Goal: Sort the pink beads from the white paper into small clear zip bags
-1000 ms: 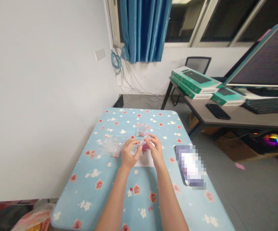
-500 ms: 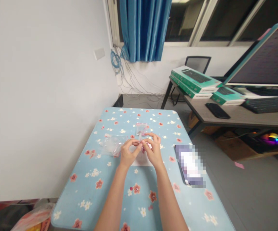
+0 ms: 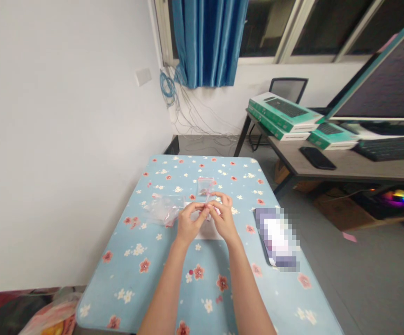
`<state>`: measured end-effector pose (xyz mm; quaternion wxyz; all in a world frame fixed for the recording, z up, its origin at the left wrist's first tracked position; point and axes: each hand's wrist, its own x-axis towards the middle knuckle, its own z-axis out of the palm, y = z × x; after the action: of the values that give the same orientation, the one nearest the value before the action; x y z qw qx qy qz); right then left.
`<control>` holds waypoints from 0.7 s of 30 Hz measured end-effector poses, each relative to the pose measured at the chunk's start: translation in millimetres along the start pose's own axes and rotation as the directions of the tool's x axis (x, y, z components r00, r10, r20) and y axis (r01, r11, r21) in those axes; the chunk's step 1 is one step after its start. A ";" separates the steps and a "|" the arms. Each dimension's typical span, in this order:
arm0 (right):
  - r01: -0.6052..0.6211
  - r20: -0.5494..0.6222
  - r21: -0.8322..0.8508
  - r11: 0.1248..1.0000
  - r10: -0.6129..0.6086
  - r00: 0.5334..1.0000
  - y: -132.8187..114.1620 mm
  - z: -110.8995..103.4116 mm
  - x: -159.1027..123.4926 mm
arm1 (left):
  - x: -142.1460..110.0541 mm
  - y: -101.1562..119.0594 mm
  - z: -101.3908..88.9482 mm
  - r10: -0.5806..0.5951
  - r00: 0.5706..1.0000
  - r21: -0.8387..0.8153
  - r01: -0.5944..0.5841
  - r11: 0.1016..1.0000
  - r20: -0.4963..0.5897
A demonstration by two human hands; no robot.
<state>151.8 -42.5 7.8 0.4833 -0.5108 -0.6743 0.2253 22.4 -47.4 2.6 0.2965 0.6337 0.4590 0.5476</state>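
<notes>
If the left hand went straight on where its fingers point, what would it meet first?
Most likely the right hand, whose fingertips sit beside those of the left hand; whether they touch is unclear.

Single head-worn view, facing forward and down.
We look from above the near side of the flowered worktop (image 3: 125, 277), along our forearms (image 3: 168, 279) to our left hand (image 3: 187, 226) and right hand (image 3: 225, 223), small and a little below mid-frame; the wide framing also takes in the wall (image 3: 65, 139) at left, the curtain (image 3: 209, 42) ahead and the monitor (image 3: 385, 83) at right.
</notes>
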 end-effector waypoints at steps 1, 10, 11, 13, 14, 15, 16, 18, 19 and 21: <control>-0.003 -0.008 -0.005 1.000 0.003 1.000 0.3 0.1 -0.2 | -0.1 0.0 0.6 -0.006 1.000 -0.009 0.006 1.000 0.002; 0.067 -0.059 -0.118 0.991 -0.074 0.996 -1.1 0.4 -1.3 | 0.0 -3.3 1.4 -0.064 0.998 -0.045 0.064 0.997 0.018; 0.075 -0.062 -0.144 0.987 -0.084 0.995 -2.3 0.5 -1.4 | 0.5 -4.0 1.5 -0.085 0.996 -0.071 0.086 0.994 0.019; 0.098 -0.065 -0.197 0.976 -0.112 0.992 -4.7 1.1 -1.6 | 2.1 -5.7 1.7 -0.139 0.990 -0.155 0.141 0.978 0.024; 0.114 -0.062 -0.218 0.969 -0.130 0.990 -5.8 1.6 -1.7 | 3.1 -6.6 1.7 -0.171 0.985 -0.204 0.174 0.963 0.032; 0.131 -0.054 -0.234 0.963 -0.147 0.988 -6.8 2.1 -1.7 | 4.1 -7.4 1.6 -0.203 0.978 -0.249 0.207 0.946 0.042; 0.147 -0.044 -0.244 0.959 -0.163 0.986 -7.5 2.8 -1.7 | 5.1 -8.2 1.3 -0.233 0.971 -0.288 0.238 0.928 0.052; 0.172 -0.022 -0.247 0.953 -0.183 0.983 -8.3 4.0 -1.5 | 6.7 -9.2 0.4 -0.283 0.957 -0.342 0.289 0.894 0.068; 0.180 -0.013 -0.245 0.953 -0.189 0.982 -8.3 4.6 -1.4 | 7.3 -9.5 -0.2 -0.301 0.951 -0.360 0.306 0.881 0.073; 0.187 0.002 -0.244 0.951 -0.193 0.981 -8.2 5.2 -1.4 | 8.2 -10.1 -1.4 -0.319 0.944 -0.382 0.326 0.865 0.082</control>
<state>143.3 -45.9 11.5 0.4438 -0.5014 -0.7375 0.0877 18.3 -36.1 -2.4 0.5077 0.4806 0.4375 0.5655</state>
